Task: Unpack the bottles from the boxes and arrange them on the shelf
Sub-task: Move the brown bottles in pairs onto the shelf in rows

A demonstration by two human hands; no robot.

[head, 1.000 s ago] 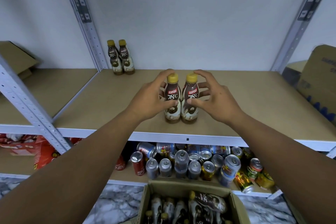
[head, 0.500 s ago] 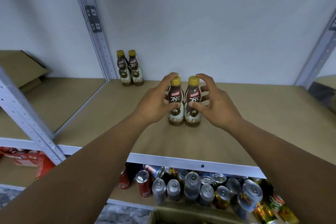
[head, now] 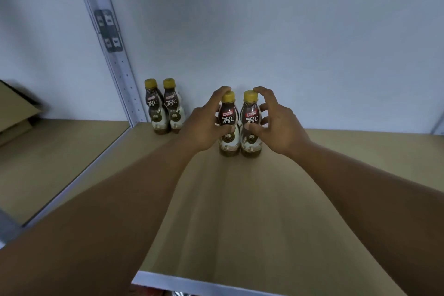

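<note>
Done: two bottles (head: 165, 118) at back-left corner of shelf (head: 240, 223). In progress: left hand (head: 204, 125) wraps third bottle (head: 228, 120), right hand (head: 281, 125) wraps fourth bottle (head: 251, 118), both upright near back edge. Release pending; remaining count unknown.

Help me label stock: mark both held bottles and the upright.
Left held brown plastic bottle, yellow cap (head: 227, 116): head view, red label.
Right held brown plastic bottle, yellow cap (head: 251, 116): head view, red label.
Grey metal upright (head: 120, 65): head view, front face.
</note>
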